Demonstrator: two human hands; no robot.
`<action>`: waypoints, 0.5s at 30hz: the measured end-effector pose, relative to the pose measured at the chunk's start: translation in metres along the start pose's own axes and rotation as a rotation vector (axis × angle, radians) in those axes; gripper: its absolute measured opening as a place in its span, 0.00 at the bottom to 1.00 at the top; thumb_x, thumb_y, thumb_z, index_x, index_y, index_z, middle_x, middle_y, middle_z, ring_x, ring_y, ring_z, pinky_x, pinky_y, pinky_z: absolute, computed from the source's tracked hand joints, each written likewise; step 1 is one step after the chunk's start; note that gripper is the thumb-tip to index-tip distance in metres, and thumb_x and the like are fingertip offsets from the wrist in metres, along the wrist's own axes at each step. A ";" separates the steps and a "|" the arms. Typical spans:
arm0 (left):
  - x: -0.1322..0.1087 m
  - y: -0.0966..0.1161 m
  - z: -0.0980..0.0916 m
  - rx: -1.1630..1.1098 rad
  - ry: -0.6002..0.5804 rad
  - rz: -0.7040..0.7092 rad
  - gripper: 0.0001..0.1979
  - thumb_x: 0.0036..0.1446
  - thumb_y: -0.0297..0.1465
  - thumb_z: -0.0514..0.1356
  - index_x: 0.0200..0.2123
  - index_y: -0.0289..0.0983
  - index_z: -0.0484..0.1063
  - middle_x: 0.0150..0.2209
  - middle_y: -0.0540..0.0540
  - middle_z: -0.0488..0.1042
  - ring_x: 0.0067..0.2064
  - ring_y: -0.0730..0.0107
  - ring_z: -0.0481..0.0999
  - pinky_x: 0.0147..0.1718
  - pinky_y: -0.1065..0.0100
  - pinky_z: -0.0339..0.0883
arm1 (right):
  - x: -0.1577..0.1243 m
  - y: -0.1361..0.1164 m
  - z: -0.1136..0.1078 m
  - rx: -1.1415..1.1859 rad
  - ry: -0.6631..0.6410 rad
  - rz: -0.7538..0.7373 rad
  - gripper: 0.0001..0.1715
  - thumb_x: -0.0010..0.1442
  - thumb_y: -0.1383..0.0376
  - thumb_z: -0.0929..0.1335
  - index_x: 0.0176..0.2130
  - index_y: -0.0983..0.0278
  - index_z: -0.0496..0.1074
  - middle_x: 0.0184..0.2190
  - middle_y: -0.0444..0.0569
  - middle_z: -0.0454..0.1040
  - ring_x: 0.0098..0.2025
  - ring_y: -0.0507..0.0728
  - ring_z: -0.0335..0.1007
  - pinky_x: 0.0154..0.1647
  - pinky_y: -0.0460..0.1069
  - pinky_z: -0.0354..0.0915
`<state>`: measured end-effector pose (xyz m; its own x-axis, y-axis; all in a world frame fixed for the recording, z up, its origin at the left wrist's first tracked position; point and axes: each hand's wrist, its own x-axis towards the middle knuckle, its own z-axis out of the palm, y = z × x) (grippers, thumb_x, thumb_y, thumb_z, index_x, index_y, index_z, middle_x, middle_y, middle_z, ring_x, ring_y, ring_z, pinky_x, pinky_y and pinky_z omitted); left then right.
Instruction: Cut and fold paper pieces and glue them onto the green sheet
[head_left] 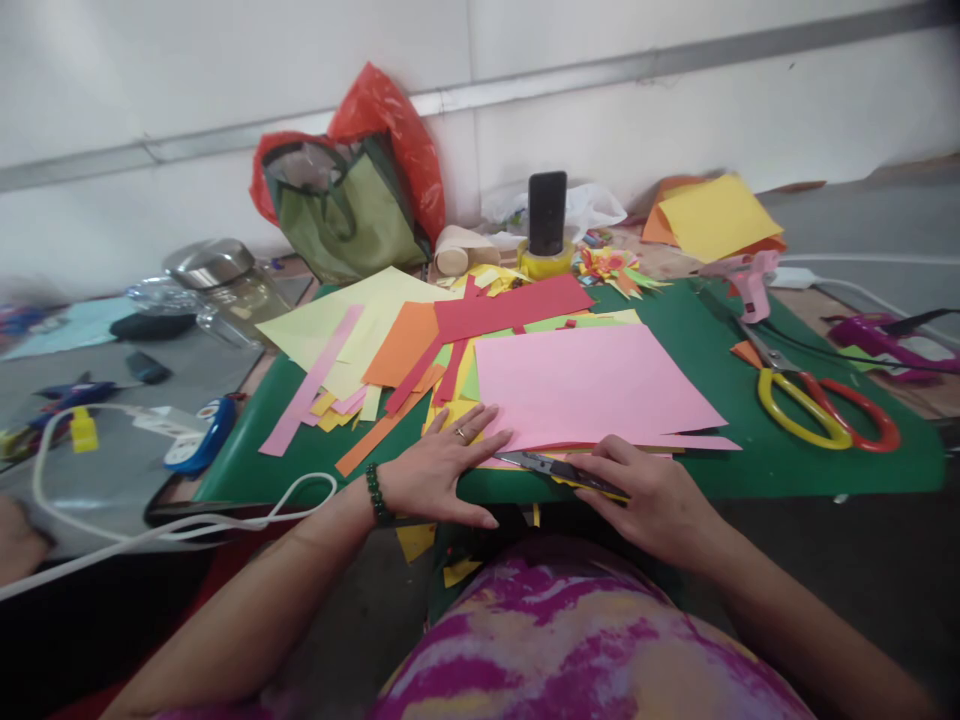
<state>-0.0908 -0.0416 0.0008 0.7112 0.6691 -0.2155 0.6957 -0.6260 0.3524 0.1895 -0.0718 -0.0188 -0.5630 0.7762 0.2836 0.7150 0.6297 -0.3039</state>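
Note:
A pink paper sheet (592, 385) lies on the green mat, with a narrow pink strip cut along its near edge. My left hand (442, 460) rests with fingers spread over the sheet's near left corner and the yellow paper beneath. In my right hand (645, 500) is a utility knife (562, 470), its blade pointing left toward my left fingers, close to the sheet's near edge. Red strips (514, 308), an orange piece (403, 345), a pale yellow sheet (360, 320) and a pink strip (311, 385) lie to the left and behind.
Scissors (806, 410) and a pink glue gun (750, 280) with its cord lie right. A phone (547, 212) stands at the back near a green bag (345, 215). A glass jar (225, 285) and white cable (225, 527) are left. Another person's hand (19, 540) shows at the left edge.

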 end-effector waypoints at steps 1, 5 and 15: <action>0.000 0.000 0.000 -0.005 0.004 0.001 0.51 0.46 0.60 0.57 0.67 0.45 0.45 0.69 0.37 0.39 0.69 0.43 0.40 0.61 0.39 0.35 | 0.001 0.000 0.000 0.008 -0.004 0.003 0.14 0.59 0.66 0.67 0.45 0.60 0.73 0.33 0.47 0.73 0.30 0.52 0.72 0.26 0.45 0.64; 0.001 0.002 -0.002 -0.016 -0.021 -0.026 0.50 0.46 0.61 0.56 0.67 0.44 0.45 0.69 0.37 0.37 0.69 0.44 0.39 0.61 0.39 0.33 | 0.003 -0.003 0.002 0.053 -0.018 0.008 0.14 0.59 0.67 0.67 0.46 0.60 0.73 0.33 0.47 0.72 0.30 0.53 0.72 0.28 0.45 0.65; -0.002 0.001 -0.003 -0.065 0.003 -0.053 0.29 0.64 0.50 0.40 0.66 0.49 0.49 0.69 0.43 0.43 0.69 0.53 0.43 0.62 0.41 0.38 | -0.024 0.028 -0.041 0.083 0.188 0.070 0.15 0.62 0.62 0.64 0.48 0.59 0.71 0.39 0.51 0.75 0.37 0.56 0.75 0.35 0.48 0.70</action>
<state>-0.0916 -0.0423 0.0048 0.6731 0.7020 -0.2326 0.7244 -0.5624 0.3987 0.2402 -0.0744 0.0033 -0.4204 0.8035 0.4215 0.7088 0.5808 -0.4003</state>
